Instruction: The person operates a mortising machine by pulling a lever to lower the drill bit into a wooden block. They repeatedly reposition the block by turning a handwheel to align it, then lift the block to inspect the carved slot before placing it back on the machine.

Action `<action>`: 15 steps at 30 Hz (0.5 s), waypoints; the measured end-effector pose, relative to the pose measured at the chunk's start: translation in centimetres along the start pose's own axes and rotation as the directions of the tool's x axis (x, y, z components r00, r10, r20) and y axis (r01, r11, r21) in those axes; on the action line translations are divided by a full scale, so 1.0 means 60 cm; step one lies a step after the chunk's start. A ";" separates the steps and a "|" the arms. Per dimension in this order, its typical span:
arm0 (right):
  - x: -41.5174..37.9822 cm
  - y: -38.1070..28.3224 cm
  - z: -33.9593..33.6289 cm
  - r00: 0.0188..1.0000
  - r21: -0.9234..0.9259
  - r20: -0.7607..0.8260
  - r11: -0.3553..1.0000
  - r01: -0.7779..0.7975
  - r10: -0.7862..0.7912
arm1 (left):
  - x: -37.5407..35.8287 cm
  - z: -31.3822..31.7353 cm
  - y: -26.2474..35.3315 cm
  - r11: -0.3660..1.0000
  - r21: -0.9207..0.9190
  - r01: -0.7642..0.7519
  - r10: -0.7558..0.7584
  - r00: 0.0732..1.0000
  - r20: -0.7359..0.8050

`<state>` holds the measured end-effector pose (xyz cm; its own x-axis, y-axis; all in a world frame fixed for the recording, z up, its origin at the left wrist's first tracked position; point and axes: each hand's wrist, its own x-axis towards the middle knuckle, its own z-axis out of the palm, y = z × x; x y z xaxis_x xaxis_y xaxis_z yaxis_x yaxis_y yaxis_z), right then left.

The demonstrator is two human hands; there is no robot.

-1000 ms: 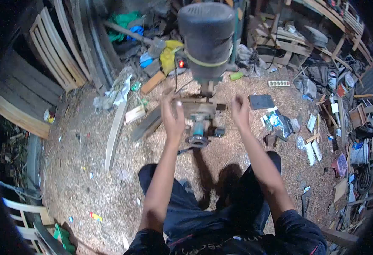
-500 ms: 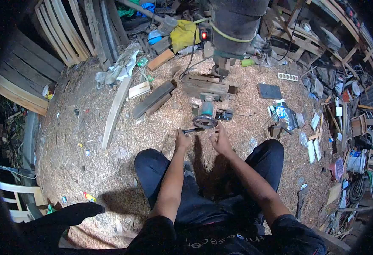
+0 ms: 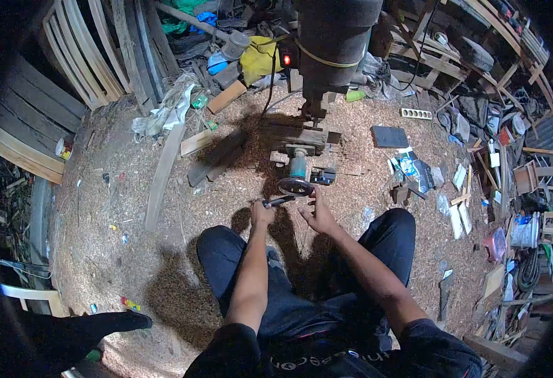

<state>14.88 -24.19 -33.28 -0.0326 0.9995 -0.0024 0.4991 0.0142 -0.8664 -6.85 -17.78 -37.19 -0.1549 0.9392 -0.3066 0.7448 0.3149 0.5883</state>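
Note:
A round handwheel (image 3: 295,186) sits at the near end of a machine vise with a teal body (image 3: 298,167). My left hand (image 3: 262,213) is wrapped round the dark handle (image 3: 279,201) that sticks out from the wheel's lower left. My right hand (image 3: 319,214) is at the wheel's right side, fingers apart, with the index finger at the rim. Beyond the wheel, a wooden block (image 3: 298,135) lies at the vise under the drill head (image 3: 314,107) of a large dark machine (image 3: 336,44).
Dark beams (image 3: 216,157) and a long pale board (image 3: 164,179) lie left of the vise. A black plate (image 3: 390,137) and a power strip (image 3: 416,114) are on the chip-covered ground at right. A person's dark-clothed leg (image 3: 100,327) shows at lower left.
The whole view has shifted slightly. The handle and my left hand have moved a little lower relative to the wheel, and shadows now cover the beams and the wooden block.

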 end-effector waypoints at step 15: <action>0.064 -0.082 -0.131 0.951 0.031 -0.308 0.999 0.035 -0.024 | -0.012 -0.104 0.138 0.917 0.005 -0.398 0.374 0.857 -0.354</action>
<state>19.10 -20.16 -25.13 0.2237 0.9594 0.1719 0.4709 0.0480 -0.8809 -4.64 -14.97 -27.43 -0.0842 0.9714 0.2219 0.7479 -0.0855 0.6582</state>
